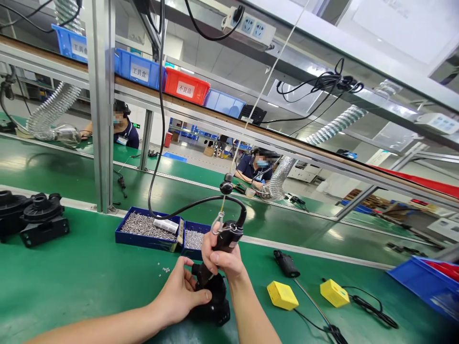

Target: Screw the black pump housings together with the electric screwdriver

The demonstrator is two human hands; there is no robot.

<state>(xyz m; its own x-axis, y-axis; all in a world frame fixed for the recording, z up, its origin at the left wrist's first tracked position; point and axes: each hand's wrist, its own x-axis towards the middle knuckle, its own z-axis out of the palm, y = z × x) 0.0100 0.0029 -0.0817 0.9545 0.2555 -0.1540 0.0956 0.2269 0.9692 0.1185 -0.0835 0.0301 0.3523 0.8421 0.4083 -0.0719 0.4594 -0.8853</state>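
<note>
My right hand (224,258) is wrapped round a black electric screwdriver (229,236), which hangs from a cord and is tilted with its lower end down at a black plastic housing (215,306). The housing stands on the green bench, and my left hand (182,291) grips its left side, thumb across the front. The screwdriver's tip is hidden behind my hands and the housing. Just behind, a blue tray of screws (143,227) stands beside a smaller blue tray of small metal parts (193,239), partly covered by my right hand.
Several small washers (165,270) lie loose left of my hands. Similar black housings (43,215) stand at the far left. Two yellow blocks (282,295) with cables and a black device (286,263) lie to the right, before a blue bin (426,286). Two people sit across the bench.
</note>
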